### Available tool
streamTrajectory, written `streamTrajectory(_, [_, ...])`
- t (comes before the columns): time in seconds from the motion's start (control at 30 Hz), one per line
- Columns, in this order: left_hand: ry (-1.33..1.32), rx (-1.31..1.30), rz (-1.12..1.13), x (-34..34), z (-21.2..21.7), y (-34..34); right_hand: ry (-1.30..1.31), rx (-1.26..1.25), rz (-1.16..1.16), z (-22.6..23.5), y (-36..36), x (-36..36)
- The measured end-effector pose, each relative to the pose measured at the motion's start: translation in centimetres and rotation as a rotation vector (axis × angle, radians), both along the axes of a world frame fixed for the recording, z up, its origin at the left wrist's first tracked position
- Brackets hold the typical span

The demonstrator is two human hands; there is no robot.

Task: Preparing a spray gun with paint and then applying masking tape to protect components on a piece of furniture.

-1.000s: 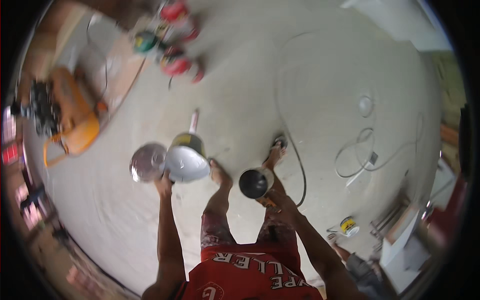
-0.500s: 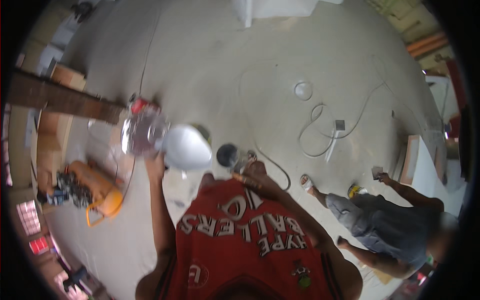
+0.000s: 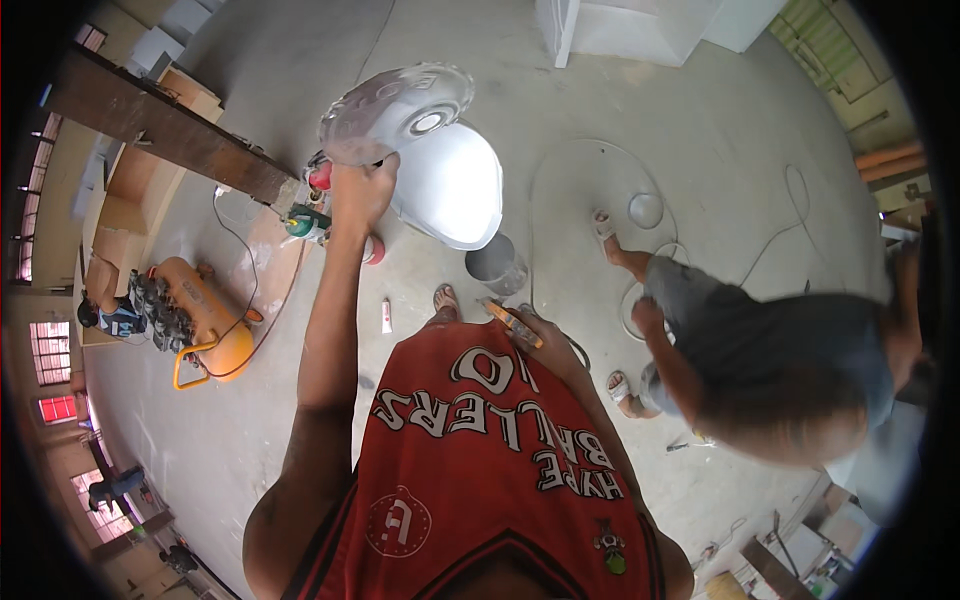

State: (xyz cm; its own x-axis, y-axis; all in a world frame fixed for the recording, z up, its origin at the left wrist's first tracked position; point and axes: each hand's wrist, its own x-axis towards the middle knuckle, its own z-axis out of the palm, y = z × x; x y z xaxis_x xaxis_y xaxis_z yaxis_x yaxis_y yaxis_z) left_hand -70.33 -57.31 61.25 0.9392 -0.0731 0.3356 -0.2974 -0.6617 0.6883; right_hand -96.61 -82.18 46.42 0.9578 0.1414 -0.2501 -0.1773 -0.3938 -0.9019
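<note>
My left hand is closed on the edge of a metal pail lid, crimped round its rim with a round ring near one side. Against the lid lies the bright white oval of a pail, tilted; I cannot tell whether this is its inside or its contents. Just below it, a grey can stands on the floor. My right hand, close to my shirt, is closed on a narrow orange-brown piece whose kind I cannot make out.
An orange air compressor stands at left, below a brown beam. A green bottle and a small white tube are near my left arm. At right a co-worker in a dark shirt bends by a looped hose.
My left hand has moved up and away from me with the pail and lid, bringing the white oval into fuller view. The co-worker at right has moved nearer and upward.
</note>
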Motion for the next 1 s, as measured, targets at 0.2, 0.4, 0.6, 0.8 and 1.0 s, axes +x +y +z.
streamTrajectory(0.2, [-0.235, -0.087, 0.032, 0.2, 1.4, 0.0, 0.051, 0.045, 0.010, -0.4, 2.6, 2.2])
streamTrajectory(0.4, [-0.343, -0.019, 0.102, 0.6, 1.5, 1.9, 0.068, 0.073, 0.004, 0.8, 4.4, 3.6])
streamTrajectory(0.6, [-0.301, -0.038, 0.130, -0.5, 2.5, 3.4, 0.092, 0.000, 0.028, 0.2, 5.3, 4.6])
streamTrajectory(0.8, [-0.456, 0.087, 0.065, -0.6, 1.5, 5.0, 0.135, 0.077, 0.114, -0.6, 5.8, 5.6])
streamTrajectory(1.0, [-0.487, 0.136, 0.065, -1.6, 2.6, 4.9, 0.128, 0.105, 0.134, -0.9, 5.5, 6.0])
